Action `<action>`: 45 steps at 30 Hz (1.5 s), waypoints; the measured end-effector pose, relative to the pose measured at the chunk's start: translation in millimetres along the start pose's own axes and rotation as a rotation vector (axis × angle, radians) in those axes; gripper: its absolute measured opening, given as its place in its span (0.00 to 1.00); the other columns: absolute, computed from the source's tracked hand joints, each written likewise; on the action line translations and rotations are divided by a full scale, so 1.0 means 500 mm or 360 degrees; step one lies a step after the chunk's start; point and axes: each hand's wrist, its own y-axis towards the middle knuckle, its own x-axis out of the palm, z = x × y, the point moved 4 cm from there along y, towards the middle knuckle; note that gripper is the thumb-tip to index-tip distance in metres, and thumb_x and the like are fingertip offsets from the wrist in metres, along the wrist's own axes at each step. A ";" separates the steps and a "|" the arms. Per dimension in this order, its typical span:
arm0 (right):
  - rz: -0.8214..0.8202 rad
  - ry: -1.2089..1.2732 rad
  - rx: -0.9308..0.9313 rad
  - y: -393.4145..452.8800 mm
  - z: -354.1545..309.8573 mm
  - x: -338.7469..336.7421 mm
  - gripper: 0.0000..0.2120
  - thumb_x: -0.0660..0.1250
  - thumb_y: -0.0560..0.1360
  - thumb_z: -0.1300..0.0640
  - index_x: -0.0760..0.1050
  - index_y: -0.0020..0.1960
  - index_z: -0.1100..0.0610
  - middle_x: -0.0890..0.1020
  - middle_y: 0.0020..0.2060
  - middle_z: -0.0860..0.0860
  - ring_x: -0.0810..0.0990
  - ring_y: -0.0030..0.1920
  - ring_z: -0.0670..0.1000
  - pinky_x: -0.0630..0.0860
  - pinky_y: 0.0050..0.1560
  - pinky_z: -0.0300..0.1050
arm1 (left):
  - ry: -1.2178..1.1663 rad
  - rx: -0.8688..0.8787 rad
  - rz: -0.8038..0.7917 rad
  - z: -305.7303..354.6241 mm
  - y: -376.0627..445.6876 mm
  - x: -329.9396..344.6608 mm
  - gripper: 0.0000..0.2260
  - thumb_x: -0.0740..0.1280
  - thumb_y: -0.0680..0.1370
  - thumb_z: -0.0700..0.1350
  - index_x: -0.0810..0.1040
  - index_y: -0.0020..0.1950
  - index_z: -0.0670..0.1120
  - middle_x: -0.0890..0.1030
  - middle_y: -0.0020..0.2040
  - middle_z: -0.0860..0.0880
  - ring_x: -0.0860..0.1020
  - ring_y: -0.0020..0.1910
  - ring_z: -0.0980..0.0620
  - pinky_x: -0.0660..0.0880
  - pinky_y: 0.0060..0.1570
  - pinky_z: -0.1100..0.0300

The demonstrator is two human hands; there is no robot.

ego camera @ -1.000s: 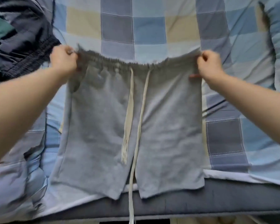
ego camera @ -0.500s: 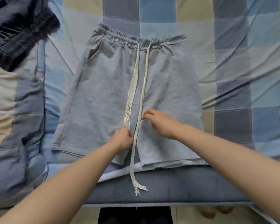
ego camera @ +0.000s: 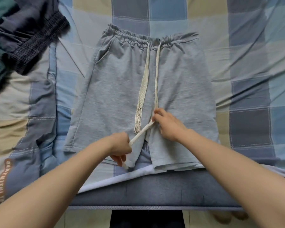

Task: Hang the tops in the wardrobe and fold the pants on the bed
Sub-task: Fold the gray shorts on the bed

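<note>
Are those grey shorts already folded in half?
No, the grey shorts lie spread flat on the bed, both legs showing, while the left hand and right hand hold one drawstring.

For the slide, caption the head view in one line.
Grey shorts lie flat on the checked bed while the left hand and right hand hold one drawstring taut.

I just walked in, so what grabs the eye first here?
Grey shorts lie flat mid-bed on a blue checked cover. Near the hem, the left hand and right hand each grip the long cream drawstring. Dark clothes are heaped top left.
</note>
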 end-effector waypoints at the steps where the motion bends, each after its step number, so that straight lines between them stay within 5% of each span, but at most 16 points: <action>1: -0.0027 -0.0053 -0.0021 -0.005 -0.003 -0.001 0.18 0.60 0.73 0.65 0.68 0.61 0.51 0.60 0.70 0.48 0.69 0.60 0.58 0.73 0.53 0.52 | 0.0119 0.0059 0.0229 0.011 -0.012 -0.041 0.06 0.60 0.78 0.38 0.75 0.45 0.39 0.85 0.40 0.41 0.83 0.33 0.43 0.80 0.33 0.56; 5: -0.0089 -0.0194 -0.0102 -0.021 -0.018 -0.010 0.17 0.63 0.73 0.64 0.68 0.59 0.51 0.56 0.73 0.48 0.66 0.61 0.56 0.69 0.43 0.48 | 0.0691 0.0397 0.1154 0.077 -0.016 -0.195 0.06 0.63 0.77 0.40 0.78 0.48 0.39 0.80 0.48 0.38 0.79 0.48 0.36 0.77 0.46 0.48; 10: -0.0025 -0.0171 -0.0172 -0.016 -0.034 -0.011 0.28 0.61 0.73 0.64 0.61 0.71 0.51 0.60 0.72 0.49 0.67 0.62 0.56 0.76 0.51 0.55 | 0.0768 0.0881 0.1496 0.223 0.034 -0.296 0.09 0.62 0.76 0.34 0.80 0.51 0.34 0.78 0.53 0.38 0.78 0.50 0.36 0.76 0.50 0.43; 12: 0.0007 -0.0184 -0.0170 -0.009 -0.036 -0.006 0.31 0.61 0.74 0.63 0.57 0.74 0.51 0.60 0.72 0.50 0.66 0.64 0.57 0.76 0.54 0.55 | 0.0743 0.0879 0.1452 0.264 0.064 -0.310 0.13 0.61 0.77 0.37 0.78 0.59 0.36 0.75 0.64 0.39 0.75 0.60 0.38 0.74 0.59 0.44; 15: 0.0040 -0.0195 -0.0168 0.001 -0.037 0.010 0.33 0.60 0.74 0.64 0.53 0.76 0.53 0.59 0.74 0.51 0.66 0.64 0.58 0.74 0.57 0.54 | 0.0892 0.0646 0.1100 0.275 0.130 -0.291 0.24 0.63 0.79 0.46 0.65 0.75 0.46 0.54 0.80 0.47 0.57 0.77 0.42 0.63 0.69 0.37; 17: 0.0051 -0.0160 -0.0144 0.001 -0.036 0.023 0.34 0.60 0.74 0.64 0.52 0.77 0.55 0.58 0.74 0.51 0.66 0.64 0.58 0.73 0.60 0.54 | 0.0958 0.0507 0.0885 0.258 0.164 -0.260 0.30 0.64 0.79 0.50 0.55 0.79 0.53 0.43 0.80 0.52 0.46 0.79 0.41 0.59 0.68 0.30; 20: 0.0083 -0.0098 -0.0116 -0.009 -0.031 0.033 0.34 0.61 0.74 0.65 0.53 0.77 0.57 0.59 0.74 0.52 0.66 0.65 0.58 0.72 0.61 0.54 | 0.0989 0.0535 0.0774 0.222 0.187 -0.204 0.34 0.63 0.79 0.48 0.47 0.79 0.56 0.40 0.80 0.54 0.44 0.79 0.42 0.56 0.70 0.31; 25: -0.0047 -0.0115 -0.0225 -0.044 -0.038 0.053 0.33 0.60 0.75 0.64 0.52 0.77 0.58 0.51 0.77 0.52 0.61 0.70 0.57 0.71 0.65 0.53 | 0.1178 0.0689 0.0880 0.179 0.195 -0.166 0.37 0.63 0.78 0.48 0.43 0.80 0.57 0.40 0.80 0.53 0.43 0.79 0.50 0.49 0.75 0.40; 28: -0.0069 -0.0005 -0.0363 -0.061 -0.027 0.050 0.25 0.61 0.75 0.63 0.65 0.72 0.56 0.52 0.77 0.51 0.61 0.70 0.57 0.71 0.64 0.54 | 0.1236 0.0695 0.0916 0.175 0.190 -0.162 0.37 0.62 0.77 0.48 0.43 0.79 0.57 0.40 0.80 0.54 0.42 0.79 0.49 0.45 0.75 0.40; 30: 0.0128 0.0218 -0.0310 -0.065 0.008 0.020 0.20 0.61 0.74 0.65 0.73 0.65 0.58 0.61 0.75 0.54 0.66 0.69 0.58 0.71 0.65 0.53 | 0.1190 0.0659 0.0945 0.179 0.179 -0.158 0.37 0.61 0.77 0.47 0.44 0.79 0.58 0.40 0.80 0.54 0.40 0.79 0.46 0.42 0.73 0.36; 33: 0.0659 0.0460 0.0182 -0.072 0.120 -0.048 0.18 0.59 0.72 0.67 0.74 0.60 0.62 0.74 0.62 0.59 0.74 0.61 0.60 0.71 0.62 0.54 | 0.1163 0.0635 0.1027 0.191 0.161 -0.132 0.35 0.59 0.77 0.47 0.43 0.79 0.57 0.39 0.80 0.53 0.36 0.78 0.44 0.37 0.72 0.34; 36: 0.0889 0.0501 0.0920 -0.097 0.260 -0.089 0.20 0.62 0.71 0.68 0.69 0.63 0.65 0.73 0.60 0.63 0.71 0.61 0.63 0.66 0.64 0.53 | 0.1206 0.0741 0.1027 0.207 0.154 -0.082 0.34 0.57 0.78 0.45 0.44 0.80 0.55 0.40 0.80 0.52 0.35 0.78 0.45 0.37 0.72 0.36; 40: 0.0632 0.1057 0.1433 -0.138 0.357 -0.059 0.12 0.65 0.74 0.60 0.74 0.57 0.61 0.80 0.53 0.58 0.77 0.56 0.59 0.70 0.52 0.47 | 0.1273 0.0911 0.0864 0.238 0.155 -0.004 0.28 0.55 0.80 0.43 0.51 0.80 0.51 0.47 0.81 0.50 0.38 0.79 0.47 0.39 0.75 0.44; 42: 0.0393 0.1602 0.1320 -0.149 0.349 -0.027 0.06 0.65 0.77 0.58 0.77 0.53 0.58 0.82 0.51 0.56 0.80 0.53 0.56 0.74 0.49 0.46 | 0.1230 0.0987 0.0816 0.257 0.154 0.026 0.26 0.55 0.81 0.44 0.56 0.79 0.49 0.53 0.80 0.49 0.42 0.79 0.47 0.42 0.76 0.48; 45: 0.0138 0.1826 0.1018 -0.176 0.307 -0.017 0.19 0.67 0.76 0.61 0.70 0.66 0.57 0.79 0.61 0.54 0.78 0.57 0.52 0.74 0.57 0.45 | 0.0887 0.1043 0.0762 0.290 0.142 0.055 0.23 0.59 0.80 0.46 0.64 0.76 0.48 0.65 0.76 0.50 0.56 0.78 0.47 0.55 0.73 0.56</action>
